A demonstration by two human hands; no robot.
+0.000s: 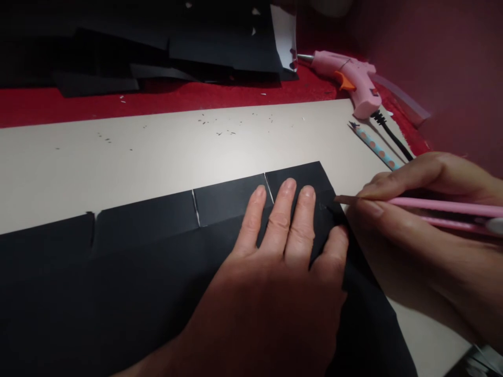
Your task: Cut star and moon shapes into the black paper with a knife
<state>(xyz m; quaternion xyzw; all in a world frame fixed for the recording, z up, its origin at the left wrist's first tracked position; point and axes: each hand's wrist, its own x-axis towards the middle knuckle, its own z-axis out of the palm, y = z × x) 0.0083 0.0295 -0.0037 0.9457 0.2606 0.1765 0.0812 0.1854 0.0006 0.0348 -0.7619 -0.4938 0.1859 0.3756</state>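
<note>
In the head view, the left hand (283, 251) lies flat, fingers spread a little, pressing down on a sheet of black paper (149, 262) that rests on a pale board (157, 152). The sheet's long axis runs from lower left up to the right, and its upper edge carries short cuts that divide it into flaps. The fingertips sit on the rightmost flap, close to the sheet's right corner.

The right hand (424, 230) comes in from the right, fingers closed around a pink pencil (432, 207) that lies almost level, its tip pointing left and touching or just short of the paper's right edge, just beside the left index finger. The right hand is therefore the nearer one to that corner mark.

Further back on the red cloth (196, 94) lie a pink glue gun (349, 76), a spotted blue pencil (375, 145) and a heap of black paper pieces (157, 47), well apart from both hands.
</note>
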